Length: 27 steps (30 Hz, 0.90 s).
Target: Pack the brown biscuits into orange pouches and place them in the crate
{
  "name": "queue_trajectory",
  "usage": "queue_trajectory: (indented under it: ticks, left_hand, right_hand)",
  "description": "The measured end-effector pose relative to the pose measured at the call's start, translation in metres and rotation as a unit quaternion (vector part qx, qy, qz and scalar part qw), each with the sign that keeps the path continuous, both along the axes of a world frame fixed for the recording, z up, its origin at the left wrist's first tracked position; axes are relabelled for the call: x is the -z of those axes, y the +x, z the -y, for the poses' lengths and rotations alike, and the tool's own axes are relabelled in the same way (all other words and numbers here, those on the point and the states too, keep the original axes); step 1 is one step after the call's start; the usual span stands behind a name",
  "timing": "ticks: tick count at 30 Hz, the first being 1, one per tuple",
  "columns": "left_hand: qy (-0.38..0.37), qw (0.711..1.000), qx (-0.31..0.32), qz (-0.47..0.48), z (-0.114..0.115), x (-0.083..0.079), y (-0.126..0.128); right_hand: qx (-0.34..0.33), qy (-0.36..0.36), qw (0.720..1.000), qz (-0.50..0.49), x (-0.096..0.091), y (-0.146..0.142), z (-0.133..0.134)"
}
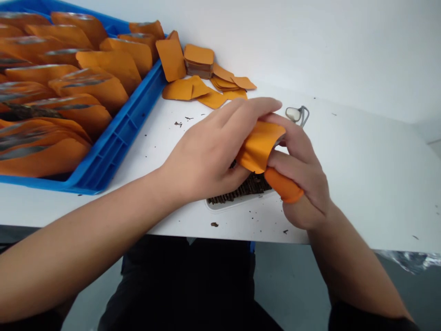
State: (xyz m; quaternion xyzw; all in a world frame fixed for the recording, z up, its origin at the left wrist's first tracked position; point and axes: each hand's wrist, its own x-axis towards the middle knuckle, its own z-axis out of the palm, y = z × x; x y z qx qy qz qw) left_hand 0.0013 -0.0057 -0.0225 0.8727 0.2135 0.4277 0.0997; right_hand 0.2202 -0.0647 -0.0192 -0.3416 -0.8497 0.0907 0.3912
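Observation:
Between my two hands is a small orange pouch, tilted above a white tray. My left hand wraps its far and left sides, fingers over the top edge and thumb underneath. From the right, my right hand grips the same pouch near its edge. An orange finger cot covers my right thumb. Thin dark brown pieces, lying in rows, fill the visible part of the tray below. My hands hide the rest of the tray and the inside of the pouch.
At the left stands a blue crate with many upright orange pouches. A stack of orange pouches and several loose ones lie by the back wall. Behind my right hand is a small grey-and-white item. Dark crumbs dot the white table.

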Motion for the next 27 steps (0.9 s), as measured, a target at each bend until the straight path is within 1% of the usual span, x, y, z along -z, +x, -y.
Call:
queue_trajectory:
  ticks: [3,5,7,9,11,12,17,19,21,23,25,27]
  left_hand:
    - [0.017,0.999,0.027,0.000,-0.004,0.000,-0.001]
    - [0.009,0.998,0.059,-0.001,-0.007,0.000,-0.002]
    - [0.001,0.997,0.075,-0.003,-0.010,0.000,-0.002]
    - [0.008,0.998,0.063,-0.025,-0.011,-0.001,-0.002]
    - [0.033,0.997,0.048,-0.057,-0.011,0.000,-0.001]
    - [0.041,0.995,0.046,-0.072,-0.010,0.000,-0.001]
    - [0.050,0.992,0.040,-0.108,-0.006,0.000,0.001]
    - [0.050,0.991,0.057,-0.106,-0.007,-0.002,0.001]
    - [0.053,0.991,0.081,-0.089,-0.009,-0.003,0.000]
    - [0.074,0.990,0.100,-0.068,-0.012,-0.004,0.000]
    - [0.098,0.988,0.114,-0.043,-0.013,-0.003,0.000]
    - [0.107,0.987,0.123,-0.007,-0.014,-0.002,0.001]
  right_hand:
    - [-0.017,-0.010,0.999,0.028,0.000,0.002,0.001]
    - [-0.009,0.012,0.998,0.062,0.000,-0.001,0.002]
    - [0.037,0.041,0.993,0.104,0.002,-0.005,0.004]
    - [0.086,0.054,0.985,0.138,0.004,-0.009,0.006]
    - [0.114,0.038,0.981,0.155,0.006,-0.012,0.007]
    - [0.117,0.028,0.980,0.157,0.006,-0.012,0.008]
    - [0.075,-0.011,0.988,0.133,0.000,-0.010,0.009]
    - [0.055,-0.023,0.991,0.122,-0.004,-0.008,0.010]
    - [0.056,-0.028,0.991,0.118,-0.005,-0.007,0.011]
    - [0.065,-0.029,0.993,0.098,-0.004,-0.005,0.012]
    - [0.068,-0.034,0.996,0.052,-0.003,-0.003,0.012]
    - [0.055,-0.040,0.998,0.008,-0.002,-0.001,0.010]
